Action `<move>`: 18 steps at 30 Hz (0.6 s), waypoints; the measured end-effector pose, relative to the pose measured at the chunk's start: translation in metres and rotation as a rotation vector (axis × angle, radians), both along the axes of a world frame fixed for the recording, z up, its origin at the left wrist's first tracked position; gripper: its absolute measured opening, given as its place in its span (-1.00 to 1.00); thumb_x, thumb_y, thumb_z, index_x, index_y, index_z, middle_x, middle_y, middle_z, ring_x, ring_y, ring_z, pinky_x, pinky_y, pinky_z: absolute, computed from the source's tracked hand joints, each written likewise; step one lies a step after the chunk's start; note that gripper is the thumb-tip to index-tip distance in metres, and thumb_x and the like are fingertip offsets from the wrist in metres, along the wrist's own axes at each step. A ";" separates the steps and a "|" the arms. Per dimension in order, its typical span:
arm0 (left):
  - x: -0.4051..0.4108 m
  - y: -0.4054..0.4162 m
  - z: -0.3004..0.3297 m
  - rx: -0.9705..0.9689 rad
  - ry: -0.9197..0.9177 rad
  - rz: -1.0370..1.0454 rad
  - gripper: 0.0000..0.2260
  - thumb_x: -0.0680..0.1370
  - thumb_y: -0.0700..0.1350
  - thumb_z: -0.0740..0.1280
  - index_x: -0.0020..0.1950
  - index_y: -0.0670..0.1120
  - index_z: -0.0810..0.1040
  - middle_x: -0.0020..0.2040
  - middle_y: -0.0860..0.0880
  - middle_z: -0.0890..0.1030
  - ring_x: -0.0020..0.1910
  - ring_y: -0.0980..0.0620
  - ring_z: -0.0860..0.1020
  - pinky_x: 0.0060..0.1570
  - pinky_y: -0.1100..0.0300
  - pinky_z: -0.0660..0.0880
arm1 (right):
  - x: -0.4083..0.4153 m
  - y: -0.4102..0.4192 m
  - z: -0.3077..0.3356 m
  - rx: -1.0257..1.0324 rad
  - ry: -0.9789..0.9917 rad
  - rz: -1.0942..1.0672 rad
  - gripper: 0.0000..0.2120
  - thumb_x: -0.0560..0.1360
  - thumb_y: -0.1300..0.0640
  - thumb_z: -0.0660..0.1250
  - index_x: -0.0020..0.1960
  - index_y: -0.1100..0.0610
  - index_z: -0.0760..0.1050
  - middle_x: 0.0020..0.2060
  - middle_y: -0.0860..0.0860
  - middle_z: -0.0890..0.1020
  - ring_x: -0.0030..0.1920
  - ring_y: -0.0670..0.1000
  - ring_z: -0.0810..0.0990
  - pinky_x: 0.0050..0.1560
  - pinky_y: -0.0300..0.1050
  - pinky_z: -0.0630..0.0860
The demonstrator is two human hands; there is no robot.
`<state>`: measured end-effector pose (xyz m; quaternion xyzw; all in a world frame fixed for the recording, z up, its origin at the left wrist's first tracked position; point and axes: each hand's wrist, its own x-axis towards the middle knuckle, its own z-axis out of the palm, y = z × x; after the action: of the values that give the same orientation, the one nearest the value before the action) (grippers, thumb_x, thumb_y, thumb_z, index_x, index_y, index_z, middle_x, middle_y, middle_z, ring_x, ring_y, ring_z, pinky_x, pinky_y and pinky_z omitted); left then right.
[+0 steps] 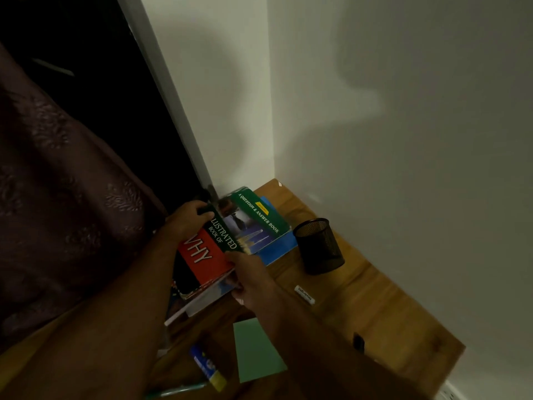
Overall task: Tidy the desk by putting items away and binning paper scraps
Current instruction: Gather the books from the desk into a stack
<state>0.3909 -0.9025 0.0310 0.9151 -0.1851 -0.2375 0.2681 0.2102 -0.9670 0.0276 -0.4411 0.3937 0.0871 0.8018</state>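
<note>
Gripped the glossy green-and-red illustrated hardback book with left hand and right hand (black mesh pen cup at three o'clock).

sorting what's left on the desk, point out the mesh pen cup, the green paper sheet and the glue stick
mesh pen cup [318, 246], head view, middle of its black mesh wall
green paper sheet [256, 350], head view, centre of the sheet
glue stick [207, 368], head view, middle of its blue and yellow label

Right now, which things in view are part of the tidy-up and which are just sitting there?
In play:
left hand and right hand, both gripping the red-and-green book
blue book beneath it

Lying about:
mesh pen cup
white eraser
green paper
glue stick
green pen
</note>
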 end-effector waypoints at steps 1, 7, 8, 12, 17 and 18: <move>0.003 -0.001 -0.004 -0.001 0.005 -0.003 -0.66 0.59 -0.10 0.29 0.34 -0.17 0.45 0.13 -0.22 0.59 -0.01 -0.15 0.58 0.06 -0.06 0.53 | 0.002 -0.005 -0.002 -0.023 0.027 0.026 -0.71 0.60 0.17 0.23 -0.29 0.12 0.29 -0.44 0.01 0.33 -0.60 -0.13 0.28 -0.56 -0.34 0.24; 0.017 -0.008 -0.019 -0.017 0.013 -0.012 -0.67 0.59 -0.08 0.30 0.33 -0.14 0.46 0.11 -0.20 0.60 -0.04 -0.13 0.59 0.05 -0.05 0.54 | 0.014 -0.022 -0.013 -0.224 0.118 0.202 -0.79 0.59 0.14 0.28 -0.17 0.19 0.35 -0.35 0.05 0.40 -0.56 -0.13 0.33 -0.57 -0.28 0.24; 0.018 -0.010 -0.021 -0.014 0.017 -0.015 -0.66 0.58 -0.08 0.30 0.34 -0.13 0.46 0.11 -0.20 0.60 -0.02 -0.14 0.59 0.05 -0.06 0.54 | 0.015 -0.024 -0.016 -0.240 0.113 0.216 -0.76 0.59 0.14 0.27 -0.21 0.19 0.35 -0.37 0.05 0.40 -0.64 -0.16 0.30 -0.60 -0.30 0.21; 0.019 -0.014 -0.031 -0.023 0.039 -0.020 -0.68 0.59 -0.08 0.29 0.33 -0.12 0.47 0.12 -0.19 0.60 -0.01 -0.13 0.58 0.03 -0.03 0.53 | 0.014 -0.031 -0.020 -0.295 0.146 0.247 -0.70 0.57 0.16 0.26 -0.30 0.16 0.28 -0.46 0.05 0.31 -0.71 -0.15 0.18 -0.61 -0.34 0.15; 0.019 -0.017 -0.044 -0.020 0.058 -0.026 -0.68 0.60 -0.08 0.28 0.33 -0.12 0.46 0.14 -0.21 0.58 0.00 -0.12 0.56 0.02 -0.04 0.53 | 0.012 -0.036 -0.026 -0.302 0.158 0.258 -0.72 0.56 0.17 0.28 -0.29 0.16 0.30 -0.45 0.04 0.32 -0.69 -0.14 0.20 -0.63 -0.35 0.14; 0.019 -0.018 -0.045 -0.014 0.054 -0.031 -0.67 0.59 -0.07 0.29 0.34 -0.12 0.45 0.15 -0.21 0.58 0.03 -0.14 0.57 0.03 -0.04 0.52 | 0.013 -0.037 -0.027 -0.309 0.178 0.287 -0.73 0.57 0.14 0.27 -0.27 0.15 0.31 -0.44 0.04 0.32 -0.63 -0.12 0.21 -0.61 -0.32 0.14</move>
<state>0.4096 -0.9209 -0.0139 0.9035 -0.1936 -0.2649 0.2758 0.2232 -1.0039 0.0006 -0.6005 0.4050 0.1775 0.6662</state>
